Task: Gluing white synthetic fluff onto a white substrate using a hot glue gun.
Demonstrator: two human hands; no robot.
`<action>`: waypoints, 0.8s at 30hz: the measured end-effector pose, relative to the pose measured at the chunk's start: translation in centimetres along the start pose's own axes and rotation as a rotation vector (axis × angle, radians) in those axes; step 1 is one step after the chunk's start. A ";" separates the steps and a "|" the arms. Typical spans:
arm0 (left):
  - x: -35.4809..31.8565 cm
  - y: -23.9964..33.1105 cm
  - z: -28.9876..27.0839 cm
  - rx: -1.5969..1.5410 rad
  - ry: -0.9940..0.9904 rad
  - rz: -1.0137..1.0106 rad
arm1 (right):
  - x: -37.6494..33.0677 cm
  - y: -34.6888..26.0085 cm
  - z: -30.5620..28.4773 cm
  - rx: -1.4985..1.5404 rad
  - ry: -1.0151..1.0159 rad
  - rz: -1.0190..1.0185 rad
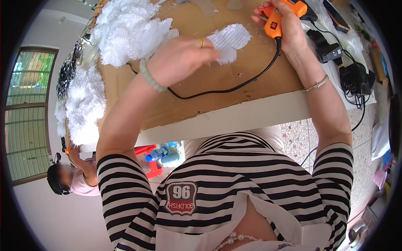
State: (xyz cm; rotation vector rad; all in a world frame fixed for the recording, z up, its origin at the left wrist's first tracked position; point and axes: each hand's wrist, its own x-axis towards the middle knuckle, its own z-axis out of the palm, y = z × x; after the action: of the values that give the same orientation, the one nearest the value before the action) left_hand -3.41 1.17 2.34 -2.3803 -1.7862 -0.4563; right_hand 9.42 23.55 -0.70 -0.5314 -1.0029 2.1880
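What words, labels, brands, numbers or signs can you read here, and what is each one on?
Badge on the striped shirt: clear lettering and a number, on grey and red; I won't copy them out.
Black plug box at the right: small pale marks, too small to read.
Blue-capped bottle: any print is too small to read.
Orange tool in the right hand: no readable text.

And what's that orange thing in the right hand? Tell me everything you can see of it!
The orange tool looks like smooth, hard plastic. Its handle end, pointing toward the person, has a small red switch. A black cord leaves that end and loops across the brown tabletop, passing behind the left forearm. The right hand holds it above the table, partly covering it, so its whole shape can't be seen.
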 end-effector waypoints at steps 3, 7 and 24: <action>-1.6 2.8 -0.1 -0.077 -0.028 -0.117 | -0.6 -0.3 0.0 -0.005 -0.109 0.043; -3.6 2.6 -0.7 -0.169 0.174 -0.391 | -1.7 0.0 0.7 -0.078 -0.175 0.137; -2.8 1.0 1.5 -0.471 0.269 -0.871 | -2.4 0.7 0.2 -0.228 -0.516 0.139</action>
State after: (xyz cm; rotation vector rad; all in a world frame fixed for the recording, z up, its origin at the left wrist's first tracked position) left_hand -2.90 -1.28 0.06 -1.4716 -2.7085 -1.3301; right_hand 10.65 21.39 -0.89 -0.1308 -1.5385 2.4075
